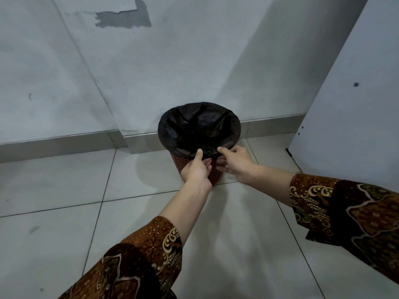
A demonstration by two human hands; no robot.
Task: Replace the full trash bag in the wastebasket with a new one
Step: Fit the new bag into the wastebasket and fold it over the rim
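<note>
1. The wastebasket (195, 169) stands on the floor (64, 190) against the wall (172, 61); a black bag (198, 126) lines it, folded over the rim.
2. Both hands meet at the near rim, likely to tie or snug the slack.
3. The left hand (195, 169) and right hand (235, 164) pinch bag folds, arms outstretched, thumbs on top.

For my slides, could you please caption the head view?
Both hands pinch the black plastic bag at the red perforated wastebasket rim.
</note>
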